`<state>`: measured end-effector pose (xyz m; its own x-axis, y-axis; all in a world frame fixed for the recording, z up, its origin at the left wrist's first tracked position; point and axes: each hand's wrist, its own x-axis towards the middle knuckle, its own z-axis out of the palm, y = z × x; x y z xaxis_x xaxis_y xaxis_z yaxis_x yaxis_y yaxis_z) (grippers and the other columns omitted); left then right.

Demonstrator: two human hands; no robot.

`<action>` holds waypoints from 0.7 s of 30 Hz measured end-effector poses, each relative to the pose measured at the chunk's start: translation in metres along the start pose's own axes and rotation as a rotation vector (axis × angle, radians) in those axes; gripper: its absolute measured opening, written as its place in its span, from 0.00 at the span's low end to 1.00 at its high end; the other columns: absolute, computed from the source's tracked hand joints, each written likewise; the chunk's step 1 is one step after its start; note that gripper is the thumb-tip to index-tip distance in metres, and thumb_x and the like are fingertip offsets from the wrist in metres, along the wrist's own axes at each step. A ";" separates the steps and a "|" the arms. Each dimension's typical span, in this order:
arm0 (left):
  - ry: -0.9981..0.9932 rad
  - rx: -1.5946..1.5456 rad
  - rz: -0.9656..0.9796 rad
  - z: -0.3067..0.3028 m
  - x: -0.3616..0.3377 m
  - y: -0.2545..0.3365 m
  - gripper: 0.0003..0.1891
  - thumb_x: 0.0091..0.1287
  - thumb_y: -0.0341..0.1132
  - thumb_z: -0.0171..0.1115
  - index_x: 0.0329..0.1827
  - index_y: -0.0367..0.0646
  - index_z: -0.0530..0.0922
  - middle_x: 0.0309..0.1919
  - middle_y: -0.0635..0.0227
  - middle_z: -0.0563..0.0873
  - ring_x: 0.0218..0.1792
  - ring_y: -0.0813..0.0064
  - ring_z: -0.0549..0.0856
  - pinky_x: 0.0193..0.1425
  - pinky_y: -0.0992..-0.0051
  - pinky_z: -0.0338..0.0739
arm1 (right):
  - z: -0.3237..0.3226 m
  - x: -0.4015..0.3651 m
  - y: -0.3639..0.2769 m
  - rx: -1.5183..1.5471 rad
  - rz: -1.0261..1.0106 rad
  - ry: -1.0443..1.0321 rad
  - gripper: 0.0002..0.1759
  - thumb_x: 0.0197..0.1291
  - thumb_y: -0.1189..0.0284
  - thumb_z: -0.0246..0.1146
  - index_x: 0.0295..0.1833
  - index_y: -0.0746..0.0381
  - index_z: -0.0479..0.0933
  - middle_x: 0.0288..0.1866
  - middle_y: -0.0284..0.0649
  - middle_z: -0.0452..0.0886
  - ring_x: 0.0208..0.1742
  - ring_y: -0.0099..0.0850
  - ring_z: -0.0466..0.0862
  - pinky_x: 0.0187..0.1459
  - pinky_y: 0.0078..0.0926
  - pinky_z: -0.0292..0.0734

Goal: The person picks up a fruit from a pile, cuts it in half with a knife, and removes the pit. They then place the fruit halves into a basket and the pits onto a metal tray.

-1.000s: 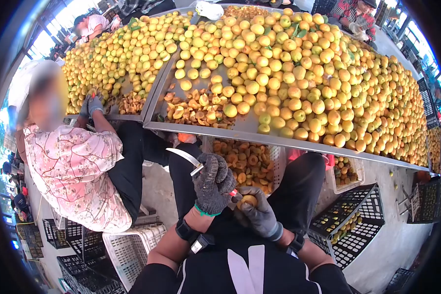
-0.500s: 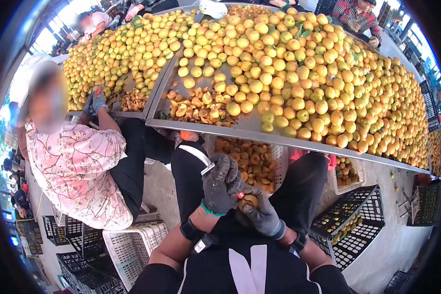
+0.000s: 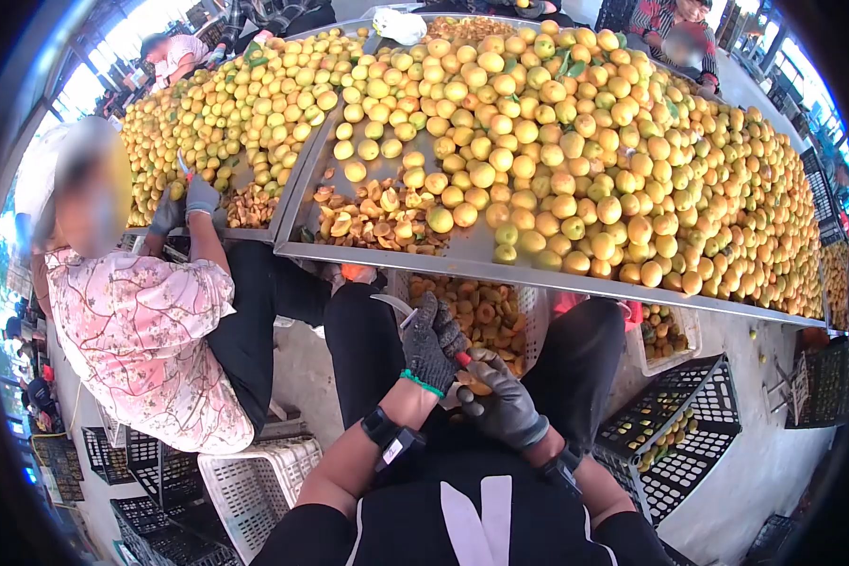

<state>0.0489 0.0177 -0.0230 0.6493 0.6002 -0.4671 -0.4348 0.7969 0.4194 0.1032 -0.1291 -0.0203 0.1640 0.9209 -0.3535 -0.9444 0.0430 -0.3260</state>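
My left hand (image 3: 431,341), in a dark knitted glove with a green cuff edge, is closed around a knife (image 3: 392,303). Its curved blade points up and left, and the red handle end sticks out toward my other hand. My right hand (image 3: 505,401), in a grey coated glove, grips an apricot (image 3: 474,382) between thumb and fingers, partly hidden by them. Both hands are close together above my lap. Beyond them, below the table edge, a white crate (image 3: 535,325) holds cut apricot pieces (image 3: 481,307).
A metal-rimmed table (image 3: 396,261) bears a large heap of whole apricots (image 3: 575,179) and a pile of cut pieces (image 3: 373,215). At left sits a co-worker (image 3: 146,330) with a knife. A black crate (image 3: 674,434) stands right, a white crate (image 3: 255,491) left.
My left hand has moved slightly up and right with the knife, its blade turning flatter. My right hand's fingers have shifted around the apricot. The co-worker at left has raised their gloved hands.
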 end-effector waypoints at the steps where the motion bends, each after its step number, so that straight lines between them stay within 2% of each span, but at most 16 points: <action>1: 0.049 0.021 0.019 0.000 0.002 -0.001 0.14 0.72 0.46 0.56 0.30 0.50 0.72 0.19 0.79 0.66 0.13 0.82 0.63 0.16 0.78 0.57 | -0.001 0.002 0.000 0.129 0.014 -0.004 0.18 0.64 0.73 0.59 0.59 0.54 0.67 0.47 0.43 0.79 0.37 0.33 0.79 0.33 0.20 0.73; 5: 0.066 0.041 0.062 0.016 0.010 0.013 0.14 0.72 0.45 0.56 0.28 0.50 0.71 0.18 0.79 0.65 0.13 0.82 0.62 0.16 0.78 0.55 | 0.011 0.020 -0.006 0.143 -0.009 -0.023 0.19 0.63 0.78 0.59 0.59 0.54 0.70 0.47 0.42 0.79 0.41 0.36 0.80 0.39 0.23 0.75; 7: 0.036 0.026 0.189 0.026 0.022 0.032 0.17 0.72 0.48 0.57 0.26 0.51 0.70 0.16 0.79 0.65 0.11 0.81 0.62 0.14 0.78 0.56 | 0.025 0.041 -0.014 0.026 -0.043 -0.028 0.22 0.62 0.81 0.58 0.61 0.53 0.69 0.48 0.42 0.78 0.43 0.37 0.81 0.42 0.25 0.76; 9: 0.003 -0.017 0.259 0.037 0.037 0.057 0.17 0.71 0.49 0.58 0.27 0.51 0.71 0.16 0.79 0.65 0.11 0.82 0.62 0.14 0.78 0.56 | 0.045 0.065 -0.022 0.066 -0.041 -0.007 0.21 0.61 0.82 0.58 0.59 0.54 0.70 0.47 0.43 0.79 0.42 0.36 0.81 0.40 0.25 0.77; 11: -0.080 -0.119 0.407 0.051 0.046 0.087 0.15 0.72 0.46 0.56 0.29 0.50 0.72 0.18 0.79 0.67 0.13 0.82 0.63 0.15 0.78 0.57 | 0.063 0.092 -0.029 0.089 -0.098 -0.088 0.18 0.62 0.82 0.58 0.56 0.54 0.70 0.44 0.42 0.80 0.40 0.34 0.81 0.38 0.24 0.77; 12: -0.160 -0.163 0.464 0.049 0.053 0.103 0.14 0.72 0.46 0.56 0.30 0.50 0.73 0.19 0.80 0.67 0.13 0.82 0.64 0.15 0.78 0.58 | 0.068 0.108 -0.034 -0.005 -0.148 0.007 0.15 0.64 0.79 0.58 0.54 0.52 0.70 0.43 0.41 0.80 0.38 0.31 0.81 0.32 0.24 0.76; 13: -0.237 -0.207 0.519 0.046 0.060 0.118 0.13 0.73 0.45 0.55 0.31 0.50 0.74 0.19 0.80 0.68 0.14 0.82 0.65 0.15 0.79 0.59 | 0.071 0.125 -0.041 -0.009 -0.150 0.001 0.15 0.64 0.79 0.58 0.54 0.52 0.70 0.43 0.41 0.80 0.38 0.31 0.81 0.32 0.24 0.76; 14: -0.261 -0.195 0.620 0.053 0.056 0.128 0.12 0.73 0.44 0.54 0.34 0.49 0.75 0.20 0.80 0.69 0.14 0.82 0.68 0.14 0.79 0.60 | 0.071 0.144 -0.050 -0.076 -0.180 0.067 0.14 0.65 0.77 0.58 0.53 0.52 0.70 0.43 0.40 0.80 0.37 0.31 0.80 0.31 0.23 0.76; 18: -0.281 -0.142 0.679 0.048 0.048 0.148 0.11 0.74 0.44 0.53 0.36 0.49 0.75 0.20 0.79 0.69 0.14 0.82 0.67 0.14 0.79 0.60 | 0.070 0.204 -0.071 -0.327 -0.293 0.342 0.12 0.66 0.69 0.61 0.52 0.51 0.70 0.42 0.35 0.80 0.35 0.28 0.80 0.25 0.23 0.75; 21: -0.229 -0.115 0.637 0.024 0.047 0.146 0.10 0.73 0.45 0.56 0.36 0.51 0.74 0.20 0.79 0.67 0.13 0.83 0.63 0.14 0.78 0.59 | 0.072 0.204 -0.075 -0.225 -0.188 0.254 0.11 0.66 0.67 0.62 0.51 0.52 0.71 0.42 0.33 0.80 0.33 0.28 0.80 0.26 0.21 0.74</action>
<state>0.0313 0.1604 0.0353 0.3551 0.9345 0.0246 -0.8307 0.3034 0.4667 0.1866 0.0829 -0.0050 0.4202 0.7786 -0.4661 -0.8098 0.0900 -0.5797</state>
